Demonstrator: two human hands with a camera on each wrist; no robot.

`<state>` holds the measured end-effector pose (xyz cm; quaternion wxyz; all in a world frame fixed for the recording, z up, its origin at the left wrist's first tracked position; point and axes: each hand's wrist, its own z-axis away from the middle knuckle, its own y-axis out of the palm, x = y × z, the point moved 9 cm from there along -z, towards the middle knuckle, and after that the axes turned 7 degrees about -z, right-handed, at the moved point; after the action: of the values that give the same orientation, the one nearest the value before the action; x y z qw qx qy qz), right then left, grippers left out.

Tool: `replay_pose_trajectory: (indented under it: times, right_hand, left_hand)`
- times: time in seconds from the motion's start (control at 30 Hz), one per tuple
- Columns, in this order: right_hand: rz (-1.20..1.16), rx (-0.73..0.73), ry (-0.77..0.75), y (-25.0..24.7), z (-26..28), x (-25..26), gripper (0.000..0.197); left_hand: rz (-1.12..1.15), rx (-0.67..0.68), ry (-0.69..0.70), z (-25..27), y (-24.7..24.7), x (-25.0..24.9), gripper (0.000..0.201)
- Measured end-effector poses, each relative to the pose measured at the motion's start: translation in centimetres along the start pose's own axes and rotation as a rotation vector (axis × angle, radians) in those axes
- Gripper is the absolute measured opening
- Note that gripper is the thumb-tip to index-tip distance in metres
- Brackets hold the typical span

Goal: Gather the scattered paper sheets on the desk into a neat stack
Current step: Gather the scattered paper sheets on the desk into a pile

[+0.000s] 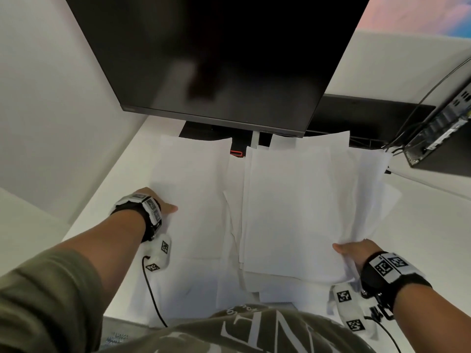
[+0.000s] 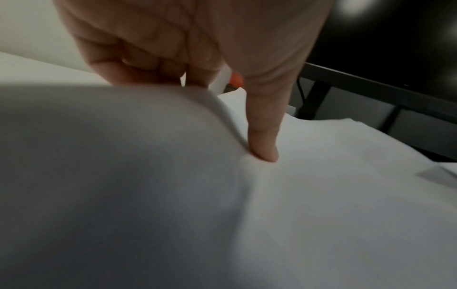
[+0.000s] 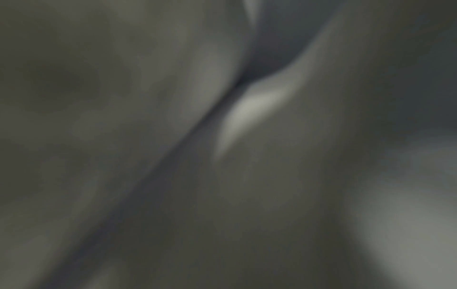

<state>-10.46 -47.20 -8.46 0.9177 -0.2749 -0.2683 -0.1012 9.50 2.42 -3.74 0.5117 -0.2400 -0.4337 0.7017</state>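
Note:
Several white paper sheets lie overlapping across the white desk (image 1: 433,225). My left hand (image 1: 165,207) pinches the left edge of the left sheet (image 1: 193,189). In the left wrist view its thumb (image 2: 264,152) presses on top of that sheet (image 2: 321,195), and the fingers (image 2: 148,72) curl behind the raised, bulging edge. My right hand (image 1: 350,250) holds the right side of a loose pile of sheets (image 1: 295,210), thumb on top, fingers hidden under the lifted edges. More sheets (image 1: 193,284) lie near the front edge. The right wrist view is dark and blurred, covered by paper.
A large dark monitor (image 1: 216,54) hangs over the back of the desk, with a red clip (image 1: 236,153) on its stand. A small black computer box (image 1: 438,138) with cables sits at the back right. A white partition (image 1: 51,110) bounds the left side.

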Motion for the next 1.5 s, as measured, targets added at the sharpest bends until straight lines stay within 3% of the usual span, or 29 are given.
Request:
replay_pose_trajectory:
  times: [0.23, 0.37, 0.8, 0.9, 1.2, 1.3, 1.43, 1.5]
  right_hand:
    - [0.03, -0.027, -0.015, -2.4, -0.4, -0.9, 0.057]
    - [0.029, -0.035, 0.016, -2.9, -0.3, -1.5, 0.057]
    - [-0.015, -0.06, -0.012, -3.4, -0.9, -1.7, 0.052]
    - [-0.045, -0.071, 0.02, -3.8, -1.0, -2.4, 0.048]
    - [-0.033, -0.068, 0.021, -3.8, -1.5, -2.3, 0.06]
    - [-0.013, -0.066, -0.005, -3.7, -1.5, -2.0, 0.06]
    - [-0.007, -0.066, -0.039, -3.8, -1.7, -1.8, 0.058]
    - [0.001, -0.06, -0.037, -3.6, -1.5, -1.7, 0.059]
  left_hand:
    - [0.163, -0.013, 0.106, 1.4, 1.3, -3.0, 0.094]
    - [0.256, 0.056, 0.033, 1.3, 0.9, -2.8, 0.079]
    - [0.399, 0.152, 0.157, 2.8, 3.2, -4.8, 0.062]
    - [0.444, 0.135, 0.142, 3.0, 3.6, -4.7, 0.067]
    - [0.84, 0.053, 0.048, 1.5, -0.7, -0.8, 0.046]
    - [0.946, 0.165, 0.009, 0.7, -0.6, 0.8, 0.066]
    - [1.022, 0.375, 0.061, 2.9, 0.2, -0.7, 0.026]
    - [1.028, 0.433, 0.099, 4.1, 0.6, -2.3, 0.021]
